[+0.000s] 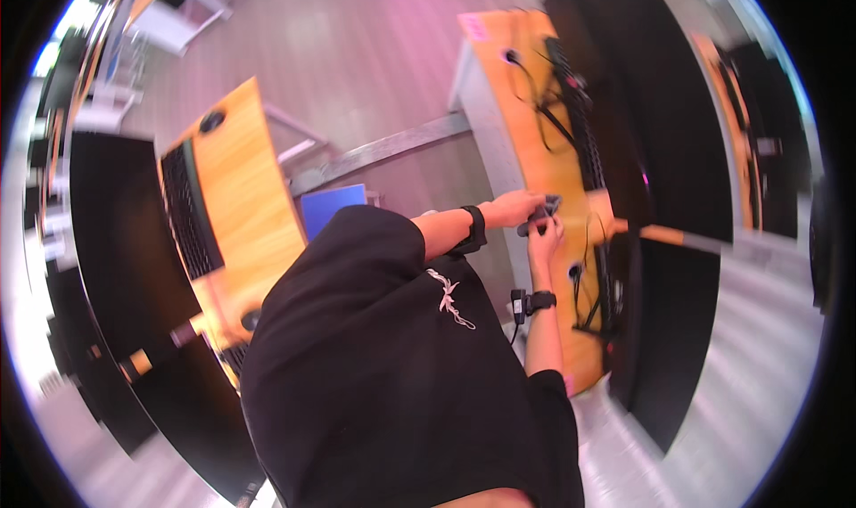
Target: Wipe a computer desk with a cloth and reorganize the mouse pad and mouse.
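My left hand [521, 208] reaches in from the left over the edge of a wood-topped desk [498, 73]. My right hand [546, 232] comes up from below and almost meets it. Between the fingers of both hands is a small dark grey item [552, 205], perhaps soft; blur hides what it is. A black band [475, 227] circles my left wrist. A black strap [540, 300] sits on my right wrist, with a small black box [518, 306] and a cable beside it.
Black cables [558, 130] and cable grommets [574, 271] lie along the desk by a dark partition [669, 120]. Behind me on the left stands another wooden desk [247, 194] with a grommet [212, 121]. A blue panel [333, 207] and a metal crossbar [394, 148] are between the desks.
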The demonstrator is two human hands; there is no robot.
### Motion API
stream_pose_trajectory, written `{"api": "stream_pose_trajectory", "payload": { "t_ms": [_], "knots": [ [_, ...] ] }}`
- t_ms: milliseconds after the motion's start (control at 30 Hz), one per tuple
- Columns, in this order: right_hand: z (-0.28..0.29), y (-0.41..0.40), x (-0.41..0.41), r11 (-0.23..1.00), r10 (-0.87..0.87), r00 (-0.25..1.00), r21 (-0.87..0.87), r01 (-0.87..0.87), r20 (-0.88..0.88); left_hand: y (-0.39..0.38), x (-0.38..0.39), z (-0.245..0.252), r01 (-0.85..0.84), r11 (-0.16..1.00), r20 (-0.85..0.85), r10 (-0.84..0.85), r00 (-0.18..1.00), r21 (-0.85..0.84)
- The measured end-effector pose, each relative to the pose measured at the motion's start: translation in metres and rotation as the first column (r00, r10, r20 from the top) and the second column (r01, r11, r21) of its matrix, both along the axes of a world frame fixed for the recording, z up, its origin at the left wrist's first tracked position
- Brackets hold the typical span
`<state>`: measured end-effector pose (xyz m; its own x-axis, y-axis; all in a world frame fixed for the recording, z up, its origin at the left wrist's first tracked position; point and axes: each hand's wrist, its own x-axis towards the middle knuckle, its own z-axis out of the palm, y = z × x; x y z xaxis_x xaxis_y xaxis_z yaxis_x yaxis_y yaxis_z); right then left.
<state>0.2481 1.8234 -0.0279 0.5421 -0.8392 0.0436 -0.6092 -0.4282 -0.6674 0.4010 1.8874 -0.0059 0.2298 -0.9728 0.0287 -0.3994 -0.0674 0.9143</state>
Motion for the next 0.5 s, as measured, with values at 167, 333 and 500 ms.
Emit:
{"api": "stream_pose_trajectory", "payload": {
  "t_ms": [167, 333, 500],
  "knots": [
    [-0.002, 0.006, 0.096, 0.871, 0.387, 0.896, 0.233, -0.433, 0.217, 0.069, 0.07, 0.004, -0.235, 0.972, 0.002, 0.235, 0.972, 0.027],
    [0.038, 0.041, 0.188, 0.491, 0.583, 0.78, 0.667, -0.56, 0.227, 0.15, 0.116, 0.017, -0.588, 0.796, -0.109, 0.603, 0.79, 0.141],
    [0.033, 0.057, 0.266, 0.263, 0.743, 0.654, 0.834, -0.485, 0.146, 0.207, 0.136, 0.028, -0.755, 0.592, -0.403, 0.787, 0.467, 0.28]
  ]
}}
